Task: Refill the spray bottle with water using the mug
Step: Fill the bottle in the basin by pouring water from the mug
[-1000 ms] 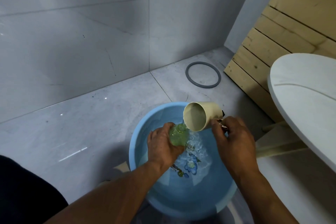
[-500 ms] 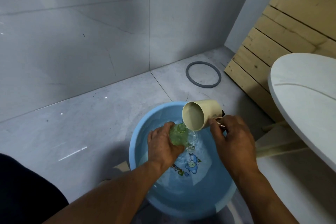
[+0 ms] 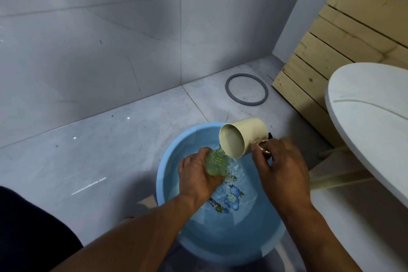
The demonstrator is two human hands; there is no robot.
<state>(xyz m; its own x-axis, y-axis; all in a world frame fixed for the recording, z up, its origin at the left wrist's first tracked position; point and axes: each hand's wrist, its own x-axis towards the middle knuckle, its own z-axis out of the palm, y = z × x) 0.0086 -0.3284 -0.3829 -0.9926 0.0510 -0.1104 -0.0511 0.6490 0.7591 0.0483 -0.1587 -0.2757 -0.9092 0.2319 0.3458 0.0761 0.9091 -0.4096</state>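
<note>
Pouring stage. The left hand is gripping the green spray bottle around its body, holding it tilted over the blue basin, open neck up. The right hand is closed on the handle of the cream mug, now tipping it further than a second ago, mouth nearly sideways, lip just above the neck. Water is spilling past the bottle into the basin. The mug is probably nearly drained; how full the bottle is cannot be told.
</note>
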